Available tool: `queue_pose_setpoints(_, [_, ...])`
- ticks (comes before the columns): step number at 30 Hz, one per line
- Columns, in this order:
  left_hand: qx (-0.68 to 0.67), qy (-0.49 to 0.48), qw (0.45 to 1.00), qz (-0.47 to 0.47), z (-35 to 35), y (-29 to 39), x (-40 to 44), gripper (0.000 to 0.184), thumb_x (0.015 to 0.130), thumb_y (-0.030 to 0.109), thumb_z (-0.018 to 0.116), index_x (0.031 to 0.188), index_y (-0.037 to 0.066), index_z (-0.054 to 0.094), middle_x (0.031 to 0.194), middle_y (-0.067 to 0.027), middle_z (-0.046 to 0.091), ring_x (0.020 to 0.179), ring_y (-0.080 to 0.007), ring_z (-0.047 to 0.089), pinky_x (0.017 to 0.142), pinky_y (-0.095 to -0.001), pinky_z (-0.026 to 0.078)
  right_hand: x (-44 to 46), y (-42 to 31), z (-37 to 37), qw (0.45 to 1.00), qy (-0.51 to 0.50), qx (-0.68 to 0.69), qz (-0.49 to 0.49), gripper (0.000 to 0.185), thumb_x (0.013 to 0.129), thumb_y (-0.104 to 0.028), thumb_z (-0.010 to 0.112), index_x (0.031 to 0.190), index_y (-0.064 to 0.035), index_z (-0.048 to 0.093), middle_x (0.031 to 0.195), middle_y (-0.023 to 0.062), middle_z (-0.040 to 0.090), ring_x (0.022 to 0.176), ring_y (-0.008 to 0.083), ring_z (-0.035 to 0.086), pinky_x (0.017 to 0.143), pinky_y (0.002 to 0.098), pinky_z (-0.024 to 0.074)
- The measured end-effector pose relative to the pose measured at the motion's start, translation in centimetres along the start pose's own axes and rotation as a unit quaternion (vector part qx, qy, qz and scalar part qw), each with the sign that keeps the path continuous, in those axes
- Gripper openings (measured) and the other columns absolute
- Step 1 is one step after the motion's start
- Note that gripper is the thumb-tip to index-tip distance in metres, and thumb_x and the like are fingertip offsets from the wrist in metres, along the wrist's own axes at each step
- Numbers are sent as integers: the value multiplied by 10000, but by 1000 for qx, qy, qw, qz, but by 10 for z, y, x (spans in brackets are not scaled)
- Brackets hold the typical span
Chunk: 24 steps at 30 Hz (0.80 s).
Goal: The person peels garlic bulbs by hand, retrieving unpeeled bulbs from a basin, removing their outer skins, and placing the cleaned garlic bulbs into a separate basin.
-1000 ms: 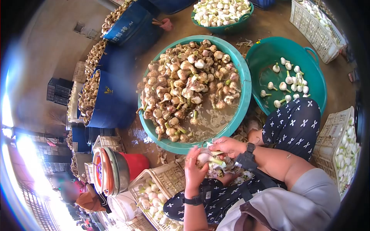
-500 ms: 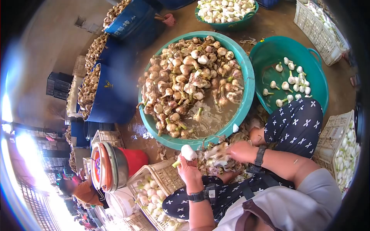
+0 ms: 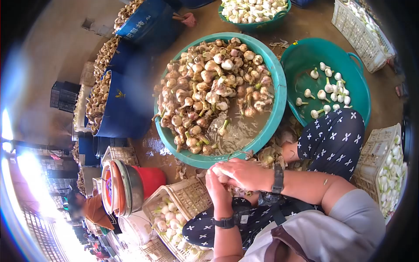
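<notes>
My left hand [image 3: 217,190] is closed round a garlic bulb, which the fingers now mostly hide. Over it lies my right hand [image 3: 249,174], its fingers closed on the same bulb from the right. Both hands meet just below the near rim of a large turquoise tub [image 3: 196,161]. Inside that tub, unpeeled brown garlic bulbs [image 3: 196,94] are heaped in murky water. To the right, a green basin [image 3: 305,56] holds several white peeled bulbs [image 3: 334,89]. Loose garlic skins [image 3: 269,155] lie beside my right wrist.
A plastic crate of peeled garlic [image 3: 187,198] stands by my left knee, another crate [image 3: 375,150] by my right. Stacked buckets [image 3: 135,187] and blue barrels of garlic [image 3: 124,105] are at left. At the back are a green basket [image 3: 257,27] and a white crate [image 3: 355,32]. Another person [image 3: 98,212] sits lower left.
My right hand has moved left from the pile of skins and come together with my left hand. The white bulb that showed in my left hand is now mostly covered.
</notes>
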<state>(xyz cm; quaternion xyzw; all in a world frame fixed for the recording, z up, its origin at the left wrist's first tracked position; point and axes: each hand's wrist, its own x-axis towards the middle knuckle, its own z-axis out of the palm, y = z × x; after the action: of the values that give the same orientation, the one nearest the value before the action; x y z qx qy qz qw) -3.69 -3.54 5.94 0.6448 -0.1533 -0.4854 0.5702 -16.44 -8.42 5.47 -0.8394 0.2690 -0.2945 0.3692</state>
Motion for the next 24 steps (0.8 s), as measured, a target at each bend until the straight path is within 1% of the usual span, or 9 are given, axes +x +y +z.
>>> queue_pose_setpoints(5, [-171, -55, 982, -65, -7, 1, 6, 315, 912, 318, 384, 1044, 62, 512, 739, -34, 566, 566, -131, 510, 458, -244, 385, -14, 6, 5, 997, -49, -55, 33, 110, 761, -131, 552, 804, -31, 560, 677, 138, 588, 636, 307, 593, 570, 400, 464])
queue_pose_setpoints(9, [-199, -76, 971, -105, -18, -12, 10, 313, 913, 298, 385, 1069, 57, 509, 744, -39, 574, 567, -137, 509, 460, -250, 370, -15, 23, 18, 998, -26, -56, 30, 133, 790, -141, 547, 736, -20, 553, 614, 152, 570, 558, 304, 576, 502, 388, 454])
queue_pose_setpoints(11, [-234, -135, 955, -119, -17, -8, 12, 326, 917, 293, 383, 1105, 53, 500, 799, -50, 590, 623, -146, 544, 486, -246, 397, -9, 38, 21, 980, 10, 153, 128, 181, 827, -172, 541, 781, 2, 554, 672, 171, 587, 543, 304, 567, 503, 362, 458])
queue_pose_setpoints(12, [-227, -104, 960, -123, -10, -1, 7, 337, 919, 296, 381, 1119, 51, 498, 826, -60, 590, 662, -149, 549, 515, -250, 410, -12, 31, 18, 834, -13, 466, 294, 227, 851, -210, 542, 831, 15, 563, 730, 179, 600, 581, 313, 567, 544, 354, 465])
queue_pose_setpoints(15, [-190, -109, 969, -113, -21, 6, 10, 381, 933, 308, 351, 1181, 48, 477, 924, -94, 593, 774, -171, 563, 619, -278, 455, -15, 18, 5, 927, 37, 341, 151, 230, 856, -221, 539, 877, 4, 582, 766, 173, 606, 652, 329, 575, 602, 372, 467])
queue_pose_setpoints(19, [268, -207, 941, 14, -19, 10, 1, 368, 871, 172, 529, 1211, 43, 466, 1030, -130, 590, 885, -247, 590, 790, -358, 464, -23, 21, 5, 988, 98, 78, 89, 199, 851, -206, 538, 889, -31, 624, 762, 146, 616, 689, 363, 568, 641, 425, 453])
queue_pose_setpoints(21, [476, -222, 810, 260, -3, 17, -15, 419, 772, 78, 615, 1175, 47, 502, 1068, -163, 569, 938, -316, 565, 840, -399, 445, -23, 44, 20, 984, 127, 76, 95, 194, 868, -193, 528, 840, -32, 632, 695, 92, 615, 609, 252, 574, 586, 363, 457])
queue_pose_setpoints(23, [485, -232, 758, 369, 3, 22, -22, 463, 713, 60, 640, 1160, 58, 520, 1135, -195, 534, 1032, -367, 517, 877, -416, 427, -26, 56, 20, 861, -33, 406, 305, 233, 900, -193, 499, 799, -31, 634, 637, 9, 580, 576, 104, 530, 532, 272, 439])
queue_pose_setpoints(24, [592, -224, 647, 426, 2, 24, -25, 482, 709, 54, 644, 1170, 45, 505, 1180, -195, 505, 1083, -363, 484, 897, -422, 414, -25, 54, 23, 787, -10, 517, 336, 249, 921, -210, 481, 845, -23, 626, 658, -43, 541, 593, 26, 472, 505, 209, 411])
